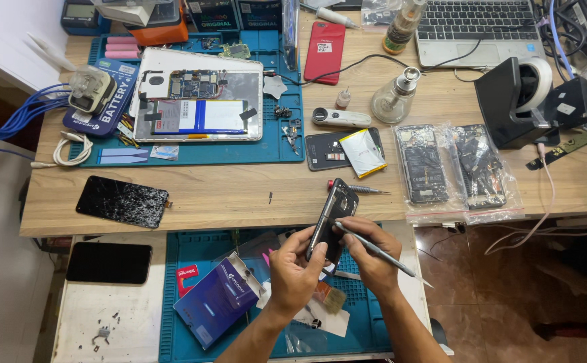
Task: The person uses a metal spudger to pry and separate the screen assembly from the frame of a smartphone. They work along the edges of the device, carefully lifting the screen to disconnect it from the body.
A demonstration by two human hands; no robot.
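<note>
Phone (334, 216) parts are all over this room, but one black opened phone is up in the air, held over the near edge of the wooden table (240, 195) and above a blue work mat (186, 323). The left hand (295, 272) is wrapped around the phone's lower half, with the fingers pressed on its sides. The right hand (373, 259) is pinching thin metal tweezers (374, 250), and their tip touches the phone near its middle. Just behind the phone, a small screwdriver (361, 189) with a red end lies on the table. To the left lies a cracked black screen (123, 201). A blue box (218, 299) sits on the mat by the left wrist. Farther back, an open white tablet (199, 94) rests on another blue mat, and two phone bodies in clear bags (458, 171) lie to the right.
</note>
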